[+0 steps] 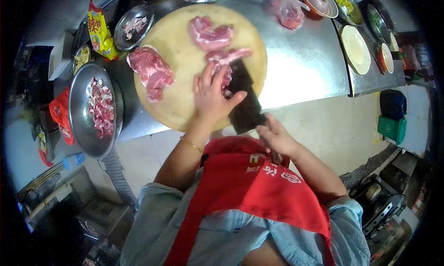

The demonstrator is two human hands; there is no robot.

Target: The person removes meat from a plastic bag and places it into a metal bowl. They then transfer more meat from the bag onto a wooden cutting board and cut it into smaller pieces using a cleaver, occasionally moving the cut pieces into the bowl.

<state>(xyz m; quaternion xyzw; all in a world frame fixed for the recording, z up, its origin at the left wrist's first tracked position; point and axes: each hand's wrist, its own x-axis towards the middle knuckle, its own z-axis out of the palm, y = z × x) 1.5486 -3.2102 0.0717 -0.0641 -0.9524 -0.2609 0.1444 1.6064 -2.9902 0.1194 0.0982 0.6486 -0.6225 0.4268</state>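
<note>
On the round cutting board (185,106), my left hand (212,97) rests with its fingertips pressed on a strip of raw meat (226,58), thumb held out to the side. My right hand (277,135) grips the handle of a dark cleaver (246,106). The wide blade lies along the right side of my left hand, close to the thumb, and hides part of the meat. Behind the strip sits a larger chunk of raw meat (210,33). Another raw piece (150,71) lies at the board's left.
A steel bowl of cut meat (76,108) stands at the left edge. Behind it are a small metal bowl (121,37) and a yellow packet (101,32). Bagged meat (290,11), a cream oval plate (355,48) and several bowls are at the right.
</note>
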